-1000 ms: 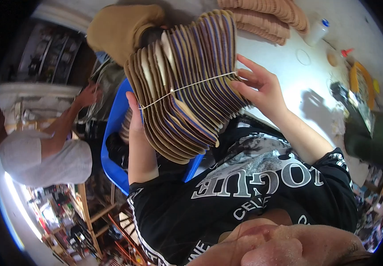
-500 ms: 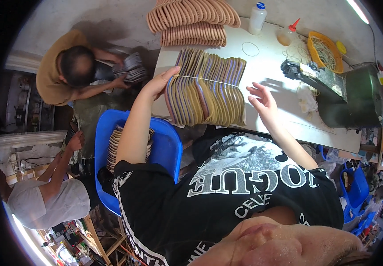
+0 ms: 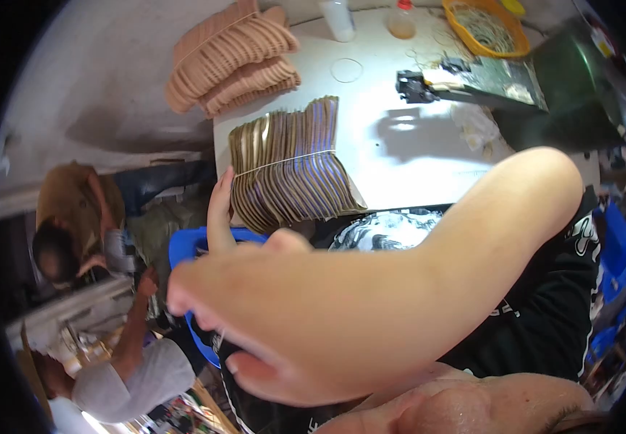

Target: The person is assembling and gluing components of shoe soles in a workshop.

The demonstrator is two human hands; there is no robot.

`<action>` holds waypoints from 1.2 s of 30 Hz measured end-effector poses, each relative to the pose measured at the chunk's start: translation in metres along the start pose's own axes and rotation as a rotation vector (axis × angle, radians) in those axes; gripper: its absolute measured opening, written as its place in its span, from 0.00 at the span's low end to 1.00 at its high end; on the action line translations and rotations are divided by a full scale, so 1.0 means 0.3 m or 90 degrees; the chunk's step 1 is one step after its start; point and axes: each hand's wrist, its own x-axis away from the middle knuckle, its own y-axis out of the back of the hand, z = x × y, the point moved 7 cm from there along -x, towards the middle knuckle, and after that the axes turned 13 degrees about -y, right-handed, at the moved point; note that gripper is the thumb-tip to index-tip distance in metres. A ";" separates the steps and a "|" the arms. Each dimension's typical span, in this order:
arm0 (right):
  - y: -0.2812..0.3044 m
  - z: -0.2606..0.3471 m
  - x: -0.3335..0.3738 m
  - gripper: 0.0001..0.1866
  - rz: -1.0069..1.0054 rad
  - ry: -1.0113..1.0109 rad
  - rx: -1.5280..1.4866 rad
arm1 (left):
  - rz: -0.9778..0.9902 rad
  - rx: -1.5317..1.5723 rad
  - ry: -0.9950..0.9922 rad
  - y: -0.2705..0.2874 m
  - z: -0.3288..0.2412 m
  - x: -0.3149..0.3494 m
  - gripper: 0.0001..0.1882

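Note:
A bundle of brown and purplish shoe soles (image 3: pixel 291 163), stacked on edge with a thin pale band around it, rests at the near left edge of the white table. At its left end is my left hand (image 3: pixel 220 202), closed against the soles; its far fingers are hidden. My right hand (image 3: pixel 230 311) is raised close to the camera, crossing in front of my body toward the left. It is blurred, with bent fingers and the thumb apart from them, and I see nothing held between them. The right forearm covers part of my shirt and the blue chair.
Pinkish banded soles (image 3: pixel 230 61) lie at the table's back left. Behind are a white bottle (image 3: pixel 338 20), a red-capped bottle (image 3: pixel 402 22) and an orange basket of bands (image 3: pixel 485 29). A dark green machine (image 3: pixel 566 87) stands right. Two people work at left, near the blue chair (image 3: pixel 183 246).
My right hand has swung from beside the bundle up and across to the left. The bundle has turned somewhat, with my left hand still at its end. The view has shifted.

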 end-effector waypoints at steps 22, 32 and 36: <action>0.071 -0.037 0.095 0.15 0.074 0.120 0.299 | -0.177 0.042 -0.045 0.111 0.236 -0.067 0.28; 0.006 -0.238 -0.145 0.17 0.063 0.141 0.365 | -0.218 -0.056 -0.137 0.003 0.211 0.070 0.26; -0.111 -0.740 -0.261 0.27 0.021 -0.082 0.526 | -0.202 -0.184 -0.338 -0.072 0.136 0.053 0.27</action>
